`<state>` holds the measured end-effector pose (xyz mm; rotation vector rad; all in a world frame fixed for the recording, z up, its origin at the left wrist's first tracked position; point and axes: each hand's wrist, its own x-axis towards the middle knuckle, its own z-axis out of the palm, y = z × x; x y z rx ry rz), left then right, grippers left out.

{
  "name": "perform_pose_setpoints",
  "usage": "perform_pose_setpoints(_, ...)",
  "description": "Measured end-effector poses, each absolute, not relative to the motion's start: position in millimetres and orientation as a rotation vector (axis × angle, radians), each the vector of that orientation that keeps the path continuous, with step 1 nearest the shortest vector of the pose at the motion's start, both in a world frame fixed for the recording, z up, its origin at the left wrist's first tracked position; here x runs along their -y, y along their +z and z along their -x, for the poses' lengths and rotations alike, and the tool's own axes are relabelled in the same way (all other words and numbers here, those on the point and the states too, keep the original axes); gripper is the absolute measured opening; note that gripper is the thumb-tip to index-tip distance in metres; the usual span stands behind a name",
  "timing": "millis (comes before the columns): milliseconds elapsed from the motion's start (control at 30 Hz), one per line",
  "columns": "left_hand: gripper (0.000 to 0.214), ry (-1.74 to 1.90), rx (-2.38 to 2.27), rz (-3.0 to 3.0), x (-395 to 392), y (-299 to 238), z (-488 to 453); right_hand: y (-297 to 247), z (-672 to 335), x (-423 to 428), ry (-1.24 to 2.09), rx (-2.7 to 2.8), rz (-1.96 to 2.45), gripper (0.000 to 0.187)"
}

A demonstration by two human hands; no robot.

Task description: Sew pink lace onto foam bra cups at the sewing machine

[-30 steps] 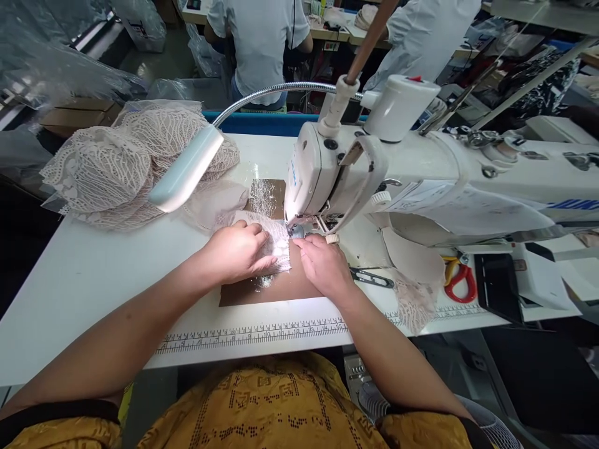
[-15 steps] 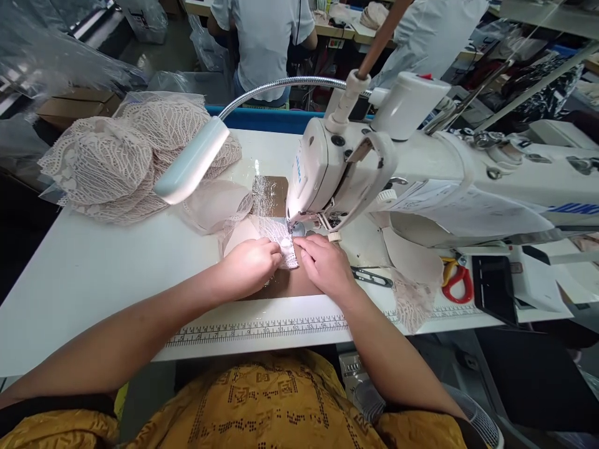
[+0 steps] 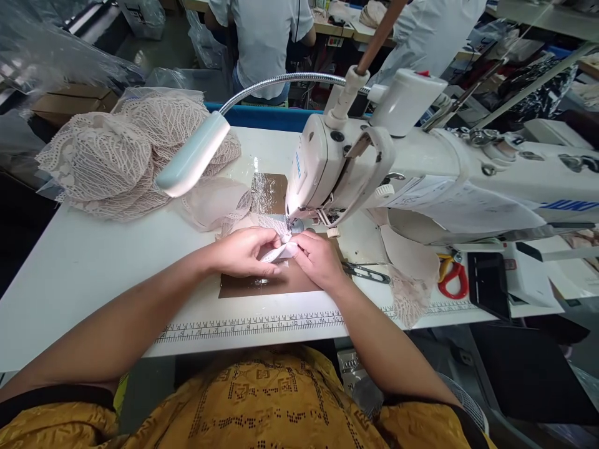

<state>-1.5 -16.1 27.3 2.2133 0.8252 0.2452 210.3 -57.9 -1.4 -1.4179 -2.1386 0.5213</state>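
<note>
A white surface (image 3: 93,262) is seen, edged by a printed ruler strip (image 3: 243,325) at the near side and a blue rim (image 3: 262,118) at the far side. A gooseneck lamp (image 3: 194,156) is bent low over it. Beyond, further workbenches (image 3: 337,30) are ranged, where two people in pale shirts (image 3: 266,37) are seated, backs turned. A grey floor (image 3: 159,53), clear plastic bags (image 3: 47,56) and a cardboard box (image 3: 70,103) are seen at the upper left.

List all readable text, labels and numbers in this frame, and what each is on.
"JUKI": blue letters running down the sewing machine head, slightly blurred.
Blue lettering on the machine arm: too blurred to read.
Paper sheet on that arm: print too small to read.
Printed measuring scale: numerals too small to read.
</note>
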Motion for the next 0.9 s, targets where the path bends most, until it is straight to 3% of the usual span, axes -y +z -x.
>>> perform_pose_setpoints(267, 0.035, 0.320, -0.693, -2.338, 17, 21, 1, -3, -212, 61, 0.458, 2.235, 1.320, 0.012)
perform_pose_setpoints(367, 0.032, 0.323, -0.660, -2.368, 17, 21, 3, -3, -214, 65, 0.410, 2.313, 1.287, 0.022)
perform_pose_setpoints(500, 0.031, 0.355, -0.704, -2.519, 18, 19, 4, -3, -218, 73, 0.370, 2.321, 1.298, 0.022)
perform_pose_setpoints(900, 0.052, 0.237, -0.753, -2.948, 21, 9, -9, -5, -218, 79, 0.290, 2.331, 1.366, 0.022)
